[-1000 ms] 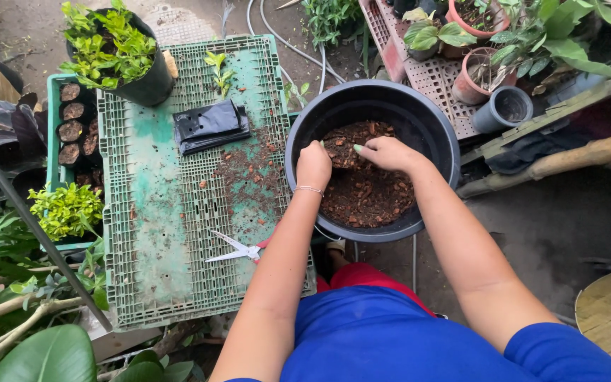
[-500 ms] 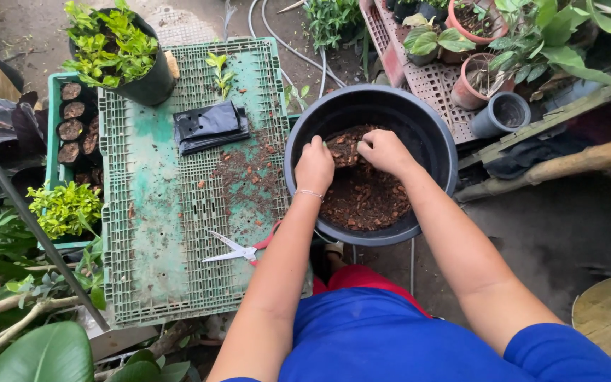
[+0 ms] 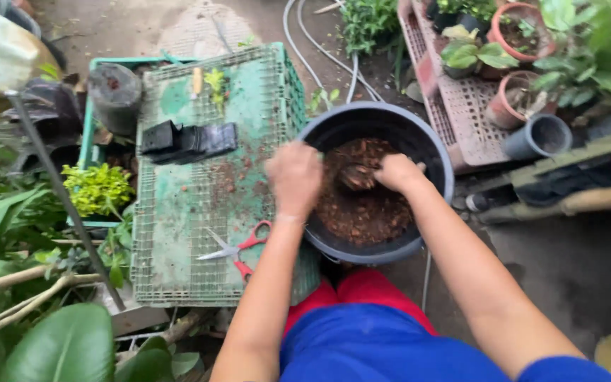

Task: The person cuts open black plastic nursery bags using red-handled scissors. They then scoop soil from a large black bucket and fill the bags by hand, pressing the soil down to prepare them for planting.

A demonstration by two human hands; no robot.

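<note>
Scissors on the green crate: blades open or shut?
Open. The red-handled scissors lie flat on the green crate, their two blades spread in a V toward the left, handles apart.

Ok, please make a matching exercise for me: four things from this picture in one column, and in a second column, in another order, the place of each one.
Things:
1. scissors
2. black bags
3. right hand
4. grey pot

Places:
a. on its side, right of the pink crate
b. near edge of the green crate
c. inside the black tub, over the brown soil mix
d. far part of the green crate top

Pairs: 1-b, 2-d, 3-c, 4-a
</note>
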